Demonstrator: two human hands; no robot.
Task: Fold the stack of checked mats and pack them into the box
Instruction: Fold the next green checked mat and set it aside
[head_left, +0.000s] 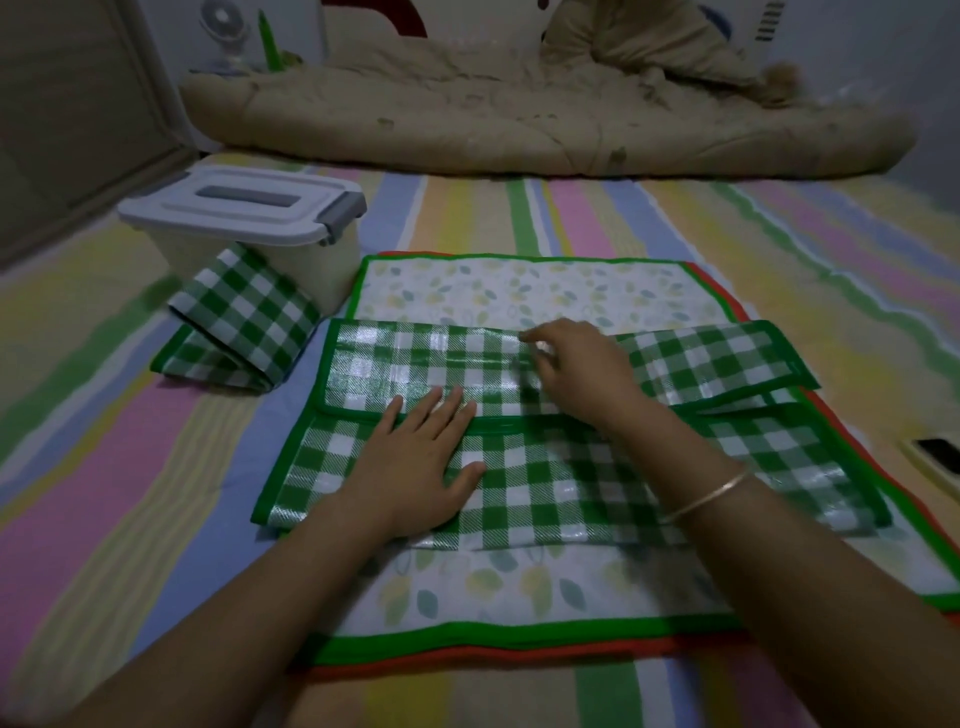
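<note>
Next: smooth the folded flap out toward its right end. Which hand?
Right. The right hand sits on the far edge of the flap, nearer that end. The left hand lies flat on the checked mat toward its left side, probably best kept there pinning it.

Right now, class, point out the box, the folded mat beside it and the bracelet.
Box (311, 275): head view, on its pale front wall.
Folded mat (239, 322): head view, on its checked upper face.
Bracelet (706, 498): head view, on the middle of the band.
</note>
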